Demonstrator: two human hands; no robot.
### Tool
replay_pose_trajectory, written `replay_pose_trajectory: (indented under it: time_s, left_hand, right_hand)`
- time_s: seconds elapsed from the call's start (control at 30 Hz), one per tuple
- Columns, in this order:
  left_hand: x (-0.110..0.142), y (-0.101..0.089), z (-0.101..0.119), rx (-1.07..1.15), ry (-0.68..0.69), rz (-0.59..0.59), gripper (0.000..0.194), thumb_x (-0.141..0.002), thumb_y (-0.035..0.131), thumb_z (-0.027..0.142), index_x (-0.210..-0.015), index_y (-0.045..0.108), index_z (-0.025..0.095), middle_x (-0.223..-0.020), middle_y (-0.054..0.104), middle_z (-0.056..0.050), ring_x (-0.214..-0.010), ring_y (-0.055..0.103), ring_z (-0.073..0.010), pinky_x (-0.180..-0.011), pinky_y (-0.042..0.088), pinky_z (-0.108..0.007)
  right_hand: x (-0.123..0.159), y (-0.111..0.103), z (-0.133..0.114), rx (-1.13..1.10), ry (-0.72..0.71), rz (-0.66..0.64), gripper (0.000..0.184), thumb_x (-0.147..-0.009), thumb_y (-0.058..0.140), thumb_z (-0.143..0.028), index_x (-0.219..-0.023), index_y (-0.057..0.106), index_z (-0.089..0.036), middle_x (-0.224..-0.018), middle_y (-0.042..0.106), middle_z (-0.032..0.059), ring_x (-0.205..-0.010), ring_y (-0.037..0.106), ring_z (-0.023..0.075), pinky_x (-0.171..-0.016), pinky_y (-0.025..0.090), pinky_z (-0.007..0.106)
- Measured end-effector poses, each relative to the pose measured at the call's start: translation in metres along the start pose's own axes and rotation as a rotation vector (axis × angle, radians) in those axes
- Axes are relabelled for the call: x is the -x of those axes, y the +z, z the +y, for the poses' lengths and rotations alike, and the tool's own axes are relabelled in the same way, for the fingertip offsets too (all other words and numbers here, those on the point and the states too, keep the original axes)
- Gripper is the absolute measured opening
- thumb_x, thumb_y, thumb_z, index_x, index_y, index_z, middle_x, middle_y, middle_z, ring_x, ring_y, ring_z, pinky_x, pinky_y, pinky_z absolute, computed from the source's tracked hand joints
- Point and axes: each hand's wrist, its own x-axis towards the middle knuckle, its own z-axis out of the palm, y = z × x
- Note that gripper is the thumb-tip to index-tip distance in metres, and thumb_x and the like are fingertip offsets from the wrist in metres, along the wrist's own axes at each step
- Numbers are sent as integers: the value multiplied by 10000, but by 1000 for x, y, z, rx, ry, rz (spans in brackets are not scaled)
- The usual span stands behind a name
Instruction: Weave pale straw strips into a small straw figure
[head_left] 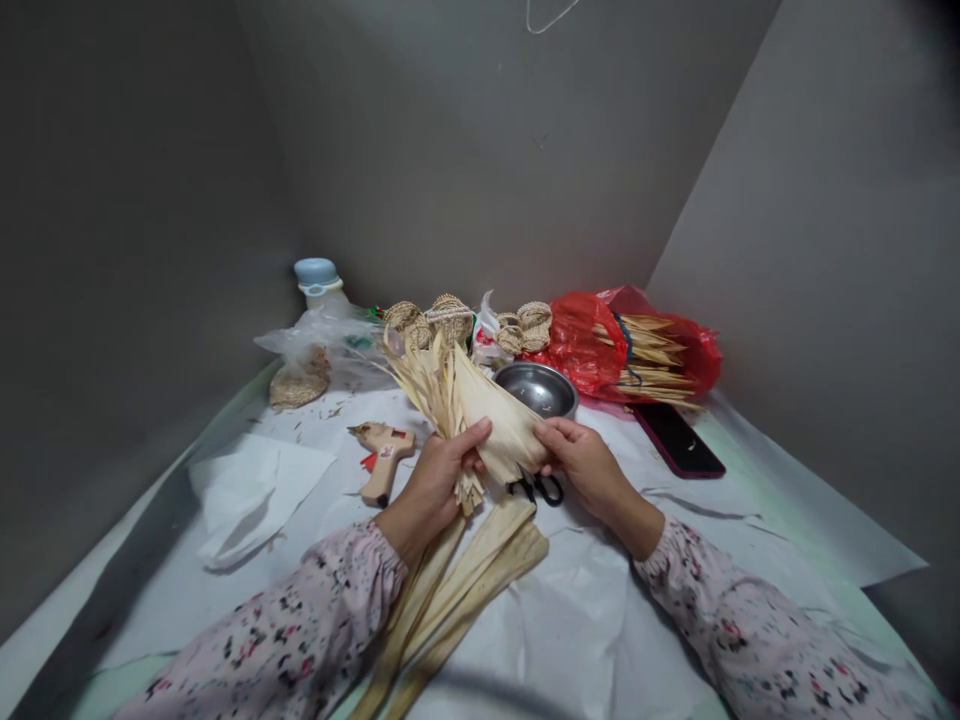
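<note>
My left hand (442, 475) is closed around a bundle of dried husk strips (429, 385), its thumb pressing on top. A broad pale husk sheet (495, 400) fans out from the bundle toward the right. My right hand (581, 460) pinches the right edge of that sheet between thumb and fingers. Long flat dried leaves (472, 590) lie on the table below my hands. Black-handled scissors (550, 489) rest just under the sheet, their blades hidden. A beige glue gun (386, 462) lies left of my left hand.
A metal bowl (541, 385) stands behind the husks. Woven rope pieces (450, 318) line the back, beside a red plastic bag (577, 340) of dried leaves. A phone (681, 440) lies right, crumpled white paper (255, 490) left. Further back are a clear plastic bag (322, 335) and a blue-capped bottle (317, 275).
</note>
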Motion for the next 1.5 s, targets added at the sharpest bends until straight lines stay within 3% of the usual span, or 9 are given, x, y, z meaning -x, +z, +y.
replay_pose_trajectory:
  time_s: [0.13, 0.37, 0.53, 0.7, 0.77, 0.97, 1.17, 1.37, 1.5]
  left_hand:
    - [-1, 0, 1, 24, -16, -33, 303, -607, 836, 315, -684, 621, 116, -463, 555, 13, -430, 543, -126, -484, 474, -248]
    - [7, 7, 6, 44, -13, -41, 307, -622, 827, 260, -833, 678, 95, -609, 671, -36, -498, 613, -154, -543, 535, -272]
    - [10, 7, 7, 9, -71, -77, 309, -645, 810, 231, -885, 700, 71, -638, 696, -67, -504, 627, -168, -524, 546, -280]
    - [17, 9, 6, -68, -93, -197, 397, -625, 827, 197, -982, 707, 71, -798, 742, -117, -654, 690, -211, -620, 575, -303]
    - [18, 9, 5, -105, -97, -201, 428, -612, 836, 195, -1002, 706, 74, -821, 743, -119, -656, 691, -208, -629, 574, -302]
    - [13, 5, 3, -148, -68, -167, 466, -611, 839, 223, -1032, 695, 81, -873, 743, -135, -707, 704, -232, -677, 581, -330]
    - [12, 6, 3, -121, -44, -189, 462, -628, 828, 218, -1048, 693, 79, -914, 745, -151, -743, 712, -251, -715, 589, -359]
    - [14, 4, 2, -84, -71, -273, 466, -671, 803, 225, -1098, 684, 82, -944, 745, -160, -780, 716, -259, -743, 581, -365]
    - [16, 6, 3, -114, -86, -229, 476, -639, 830, 242, -1064, 693, 77, -912, 748, -152, -736, 711, -245, -711, 577, -346]
  right_hand:
    - [2, 1, -1, 15, 11, 3, 348, -776, 678, -512, -832, 665, -169, -600, 627, -5, -466, 554, 108, -444, 391, 212]
    - [3, -6, 0, 103, -25, 57, 388, -795, 646, -544, -681, 553, -185, -451, 475, -62, -393, 397, 79, -405, 287, 207]
    - [3, -5, -5, 77, -129, 37, 371, -836, 601, -534, -820, 651, -167, -693, 621, 14, -637, 557, 134, -615, 430, 249]
    - [8, 4, -8, -49, -87, -183, 447, -779, 692, -476, -1128, 634, -202, -1027, 682, 60, -926, 622, 212, -837, 471, 332]
    - [9, 6, -5, -89, -84, -177, 405, -757, 726, -448, -1069, 656, -200, -983, 689, 44, -884, 624, 200, -816, 475, 320]
    - [5, 0, -2, -124, -78, 40, 284, -739, 753, -408, -882, 679, -174, -753, 641, -1, -658, 554, 136, -623, 437, 254]
    - [0, -3, -7, -269, -110, 85, 241, -745, 752, -387, -807, 665, -170, -639, 577, -33, -555, 474, 92, -537, 378, 212]
    - [3, -1, -7, -341, -7, -117, 289, -805, 685, -462, -901, 681, -189, -757, 638, 6, -630, 559, 111, -570, 435, 208]
    - [7, 3, -4, -230, 31, -269, 340, -795, 696, -467, -990, 693, -188, -820, 683, 27, -699, 611, 144, -655, 479, 247]
